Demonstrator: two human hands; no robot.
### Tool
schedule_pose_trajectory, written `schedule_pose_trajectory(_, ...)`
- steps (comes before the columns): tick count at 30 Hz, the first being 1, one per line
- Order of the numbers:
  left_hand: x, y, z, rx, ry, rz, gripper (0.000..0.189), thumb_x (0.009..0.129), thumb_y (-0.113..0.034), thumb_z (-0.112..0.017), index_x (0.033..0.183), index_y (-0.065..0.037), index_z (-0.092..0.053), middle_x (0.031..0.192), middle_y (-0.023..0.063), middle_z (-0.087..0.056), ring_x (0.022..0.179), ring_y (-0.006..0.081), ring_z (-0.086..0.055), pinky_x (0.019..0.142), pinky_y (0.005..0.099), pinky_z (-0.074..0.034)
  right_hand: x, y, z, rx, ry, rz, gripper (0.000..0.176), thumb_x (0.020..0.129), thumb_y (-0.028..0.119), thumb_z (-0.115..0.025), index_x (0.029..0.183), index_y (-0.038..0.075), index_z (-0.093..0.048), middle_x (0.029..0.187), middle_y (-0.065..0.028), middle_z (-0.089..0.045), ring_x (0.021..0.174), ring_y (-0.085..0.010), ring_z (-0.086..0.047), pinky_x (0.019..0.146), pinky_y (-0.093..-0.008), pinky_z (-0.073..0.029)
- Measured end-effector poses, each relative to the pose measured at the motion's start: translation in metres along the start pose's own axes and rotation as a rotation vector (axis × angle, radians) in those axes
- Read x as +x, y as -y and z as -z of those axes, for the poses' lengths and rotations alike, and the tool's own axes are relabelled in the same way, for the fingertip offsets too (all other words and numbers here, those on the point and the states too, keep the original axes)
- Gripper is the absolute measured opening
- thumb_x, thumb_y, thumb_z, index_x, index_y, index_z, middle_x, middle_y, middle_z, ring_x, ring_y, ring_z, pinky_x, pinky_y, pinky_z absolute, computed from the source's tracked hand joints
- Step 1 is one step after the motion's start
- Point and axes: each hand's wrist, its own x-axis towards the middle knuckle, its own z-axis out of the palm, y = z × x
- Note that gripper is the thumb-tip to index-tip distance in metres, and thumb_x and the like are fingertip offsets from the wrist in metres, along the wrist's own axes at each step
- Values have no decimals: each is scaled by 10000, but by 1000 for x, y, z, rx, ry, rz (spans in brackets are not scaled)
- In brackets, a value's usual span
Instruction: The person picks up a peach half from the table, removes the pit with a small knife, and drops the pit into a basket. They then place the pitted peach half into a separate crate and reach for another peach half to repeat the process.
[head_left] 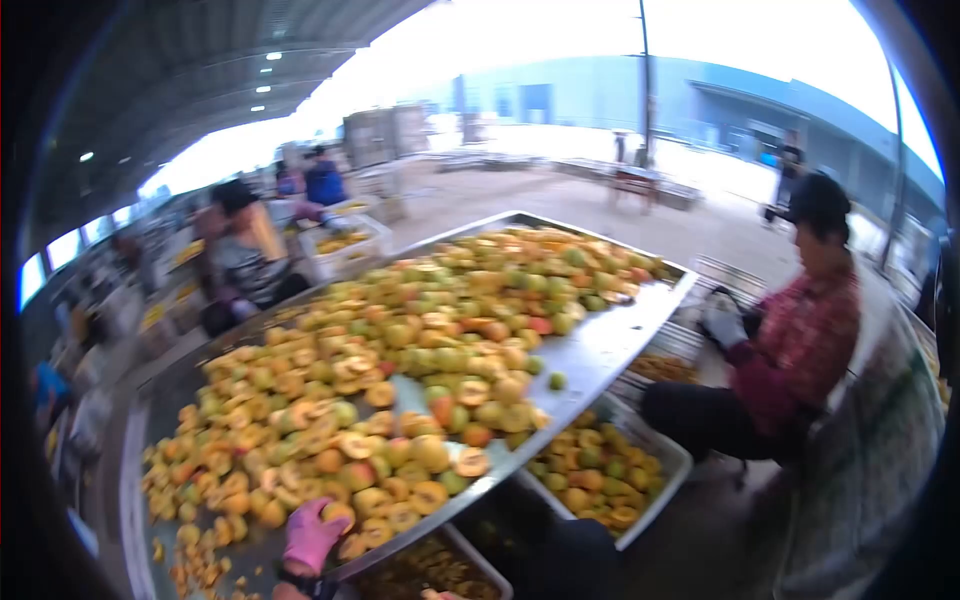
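My left hand [308, 540], in a pink glove with a dark band at the wrist, reaches over the near edge of a metal table [605, 355]. Its fingers are closed around a yellow-orange peach [338, 514] at the front of the heap. Many halved and whole peaches [430, 452], yellow with green and red patches, surround it. At the bottom edge of the view a small part of my right hand [438, 595] shows; its fingers are mostly cut off, so what it holds is hidden.
Below the table stand a white crate of peaches [600, 470] and a bin of small brown pieces [430, 572]. A person in a red patterned top [800, 340] sits at right, another person [250, 255] at far left. More crates [345, 245] stand behind.
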Motion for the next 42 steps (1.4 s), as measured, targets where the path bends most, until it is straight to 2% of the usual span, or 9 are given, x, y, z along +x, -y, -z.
schedule_pose_trajectory(2, -12, 3, 17, -208, -118, 101, 439, 749, -316, -823, 1075, -43, -715, 946, 139, -727, 870, 301, -690, 822, 399, -553, 1, 2, -2, -186, -54, 44, 282, 1012, 278, -632, 1247, 130, -585, 813, 60, -558, 612, -43, -476, 550, -212, -401)
schedule_pose_trajectory(7, -79, -38, 60, -1900, 69, 394, 289, 905, -259, -683, 1076, -27, -671, 977, 116, -698, 908, 270, -669, 848, 411, -569, 5, -3, -13, -441, -138, 82, 269, 1008, 279, -629, 1205, 96, -616, 743, 45, -540, 614, -62, -491, 548, -232, -410)
schedule_pose_trajectory(9, -108, -47, 54, -1968, 65, 444, 319, 915, -250, -675, 1153, -40, -647, 1070, 117, -685, 984, 303, -674, 904, 454, -571, 6, -5, -22, -568, -132, 115, 245, 1010, 285, -621, 1146, 82, -629, 700, 21, -530, 599, -87, -489, 542, -255, -412)
schedule_pose_trajectory(11, -139, -52, 37, -1882, -77, 546, 348, 942, -299, -647, 1189, -55, -627, 1109, 91, -672, 994, 295, -679, 859, 429, -584, 12, -23, -6, -826, -26, 272, 388, 990, 324, -620, 1245, 37, -567, 938, -149, -678, 898, -194, -680, 780, -359, -529)
schedule_pose_trajectory(13, -167, -50, 20, -1726, -119, 473, 382, 978, -345, -635, 1251, -81, -597, 1140, 87, -666, 1000, 274, -681, 852, 418, -583, -4, 9, -37, -983, 21, 200, 362, 996, 326, -599, 1210, 35, -568, 894, -177, -668, 829, -301, -687, 729, -400, -526)
schedule_pose_trajectory(15, -184, -60, 16, -1627, -138, 522, 444, 1032, -470, -521, 1253, -90, -581, 1132, 96, -661, 968, 252, -679, 791, 384, -571, -10, 19, -50, -1074, 84, 175, 339, 990, 321, -613, 1157, 29, -574, 799, -160, -652, 708, -292, -649, 656, -393, -500)
schedule_pose_trajectory(20, -204, -63, 0, -1559, -199, 538, 560, 1063, -540, -374, 1212, -43, -581, 1087, 120, -661, 897, 236, -677, 784, 362, -568, -16, 17, -65, -1183, 139, 175, 345, 1003, 367, -593, 1119, 45, -556, 809, -200, -648, 769, -431, -654, 643, -466, -497)
schedule_pose_trajectory(32, -208, -82, -26, -1272, -389, 519, 608, 1060, -582, -322, 1167, -29, -551, 1104, 137, -638, 913, 235, -666, 788, 356, -565, -4, 4, -55, -1240, 148, 43, 426, 1023, 427, -537, 1190, 38, -502, 894, -261, -658, 850, -485, -636, 667, -532, -489)
schedule_pose_trajectory(42, -205, -87, -28, -1162, -325, 478, 597, 1064, -548, -350, 1135, -1, -579, 1086, 98, -617, 871, 159, -615, 791, 296, -514, 0, 8, -49, -1152, 195, -89, 462, 1030, 454, -500, 1128, 4, -469, 864, -299, -647, 861, -509, -620, 697, -549, -476)
